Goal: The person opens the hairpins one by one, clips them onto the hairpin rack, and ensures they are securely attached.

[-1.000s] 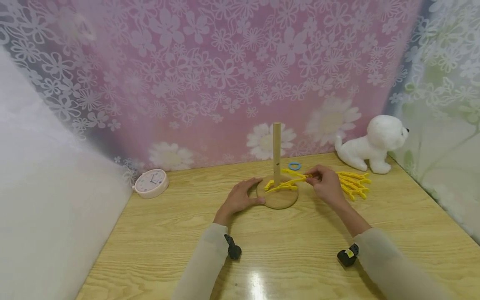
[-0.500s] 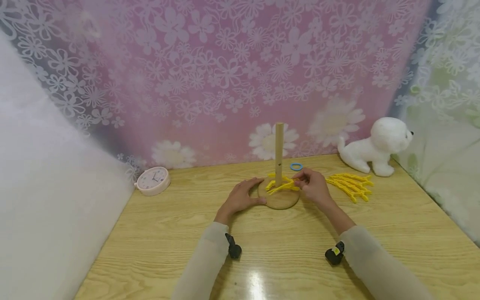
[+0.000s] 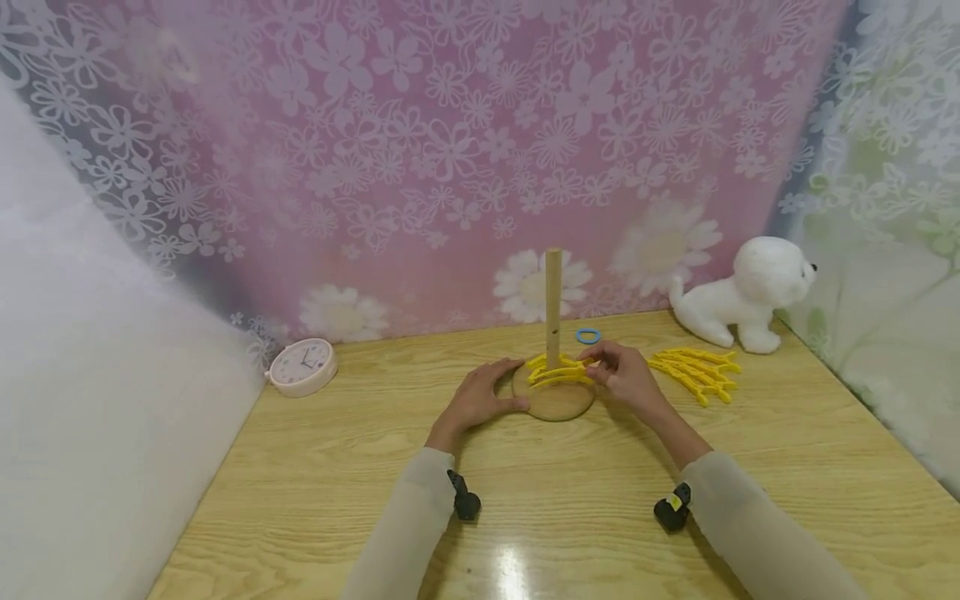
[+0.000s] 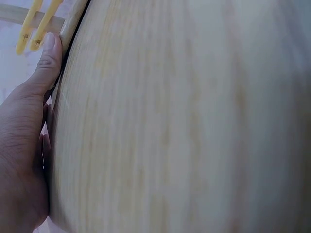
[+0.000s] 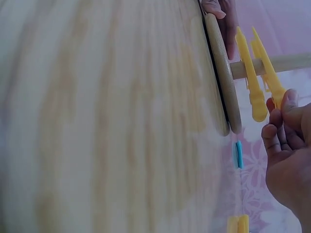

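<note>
Pink cloth (image 3: 465, 125) backs the table (image 3: 360, 433). Left hand (image 3: 480, 393) grips the base (image 3: 558, 407); right hand (image 3: 626, 375) pinches a yellow piece (image 5: 268, 73), probably stacking, needing level lowering.

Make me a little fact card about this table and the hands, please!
Left hand: touches the edge of the round wooden base
Right hand: pinches a yellow piece at the wooden post
Post: upright on the base
Second yellow piece: at the post, nearer the base
Yellow pile: on the table, right of the right hand
Blue ring: on the table behind the base
Toy dog: white, back right
Clock: pale pink, back left
</note>
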Available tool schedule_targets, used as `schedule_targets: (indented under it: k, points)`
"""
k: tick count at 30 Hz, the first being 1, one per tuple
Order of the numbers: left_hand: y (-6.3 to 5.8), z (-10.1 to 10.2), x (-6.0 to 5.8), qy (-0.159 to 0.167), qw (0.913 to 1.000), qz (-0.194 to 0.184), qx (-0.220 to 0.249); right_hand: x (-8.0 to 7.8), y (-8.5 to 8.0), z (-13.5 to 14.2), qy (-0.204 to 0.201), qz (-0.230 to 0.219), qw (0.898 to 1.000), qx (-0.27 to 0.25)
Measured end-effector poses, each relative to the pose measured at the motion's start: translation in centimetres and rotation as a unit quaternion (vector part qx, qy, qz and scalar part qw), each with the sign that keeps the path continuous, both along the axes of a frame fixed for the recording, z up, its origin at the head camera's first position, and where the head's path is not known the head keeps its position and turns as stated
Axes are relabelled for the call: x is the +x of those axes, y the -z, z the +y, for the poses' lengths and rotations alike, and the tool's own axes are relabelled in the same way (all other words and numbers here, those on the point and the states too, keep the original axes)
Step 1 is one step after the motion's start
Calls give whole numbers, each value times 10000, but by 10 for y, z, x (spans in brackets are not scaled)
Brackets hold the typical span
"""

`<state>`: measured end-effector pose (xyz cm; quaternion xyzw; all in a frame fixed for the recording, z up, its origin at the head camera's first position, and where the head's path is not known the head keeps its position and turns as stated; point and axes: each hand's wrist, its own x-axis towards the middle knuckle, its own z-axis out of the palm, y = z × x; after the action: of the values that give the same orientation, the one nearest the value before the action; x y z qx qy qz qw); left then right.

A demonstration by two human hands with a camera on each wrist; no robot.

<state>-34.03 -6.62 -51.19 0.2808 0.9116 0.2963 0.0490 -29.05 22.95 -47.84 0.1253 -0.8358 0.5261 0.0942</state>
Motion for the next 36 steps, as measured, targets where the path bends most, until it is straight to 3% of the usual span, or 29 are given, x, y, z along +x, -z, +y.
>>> schedule_targets:
  k: [6,19,27,36]
  points:
    - [1,0,1,-33,10000,9,-27,3,-1,1,-176,-468,9987,-96]
    - [4,0,0,-7,10000,44,65,15,-6,12,-375,-447,9981,-187]
    - [-1,1,1,-62,10000,41,-44,37,-17,47,-185,-729,9970,-204]
    - [-2,0,4,-91,9999,-109,6,62,-21,105,380,-867,9952,260]
